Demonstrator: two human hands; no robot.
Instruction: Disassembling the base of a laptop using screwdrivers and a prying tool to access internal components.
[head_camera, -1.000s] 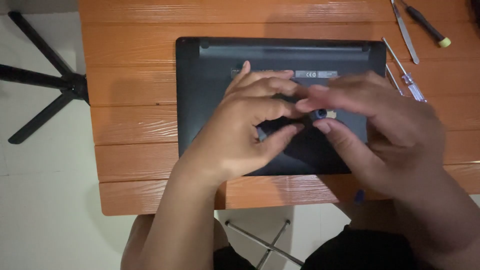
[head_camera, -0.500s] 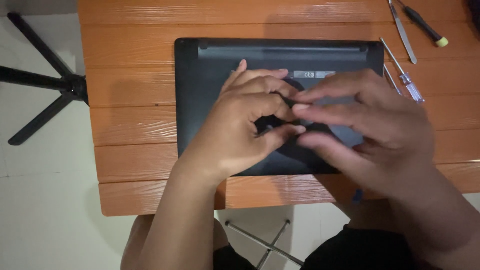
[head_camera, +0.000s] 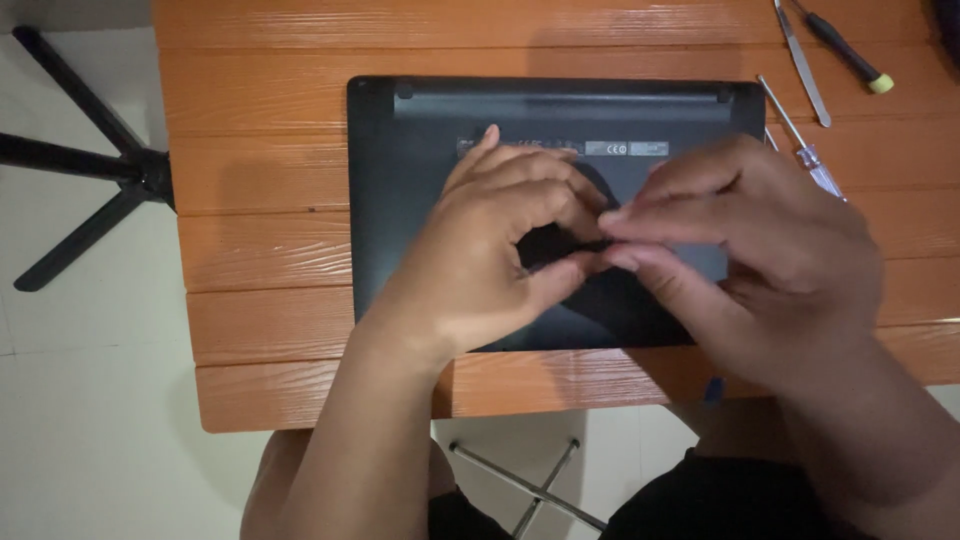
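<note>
Orange table (head_camera: 250, 300): laptop (head_camera: 420, 150) upside-down, lengthwise left-right.

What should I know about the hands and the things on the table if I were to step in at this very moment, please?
Left hand: fingertips pinched on something small and dark over the laptop; what it is cannot be told.
Right hand: fingertips meet the left's at the same spot.
Black laptop: lies bottom up on the orange wooden table, cover on.
Tools at the right: clear-handled screwdriver, metal pry tool, black screwdriver, all untouched.
</note>
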